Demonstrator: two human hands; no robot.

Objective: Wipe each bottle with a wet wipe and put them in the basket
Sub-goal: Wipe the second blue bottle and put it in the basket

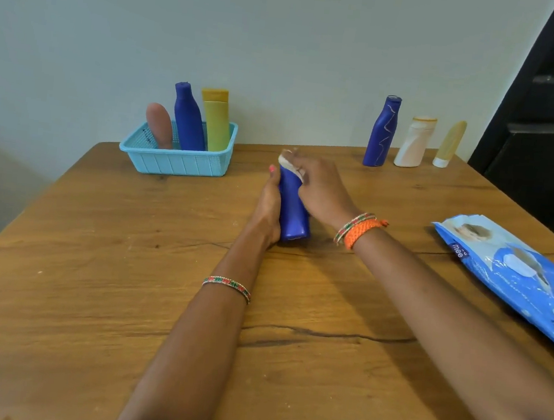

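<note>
Step in hand: wiping the fourth bottle, midway through the job by the count on the table.
Blue bottle (292, 208): standing near the middle of the wooden table (87, 309), tilting slightly away, base touching the wood, clamped between both hands.
Left hand (269, 209): wrapping the lower body of the bottle from the left, fingers curling round it, pink-nailed fingertip showing near the shoulder, steadying it.
Right hand (322, 189): curling over the top of the bottle, pinching a white wet wipe (289, 163) against the cap and neck, rubbing there by the look of the blur.
Basket (171, 161): light blue, sitting at the far left of the table near the wall, already holding three bottles upright: a pinkish tube (159, 125), a dark blue bottle (187, 118), a yellow tube (215, 119).
Waiting row: standing at the far right against the wall, well apart from the hands: a blue bottle with a gold squiggle (382, 132), a white bottle (414, 142), a pale yellow tube (450, 144).
Wipes pack (514, 279): lying flat at the right edge, blue, flap state too hard to read.
Next move, as a guess: finishing the body of the bottle, then carrying it left and setting it upright in the remaining space of the basket, easing it in beside the yellow tube without toppling the three already leaning there.
Risk: tight fit in the basket, neighbours leaning.
</note>
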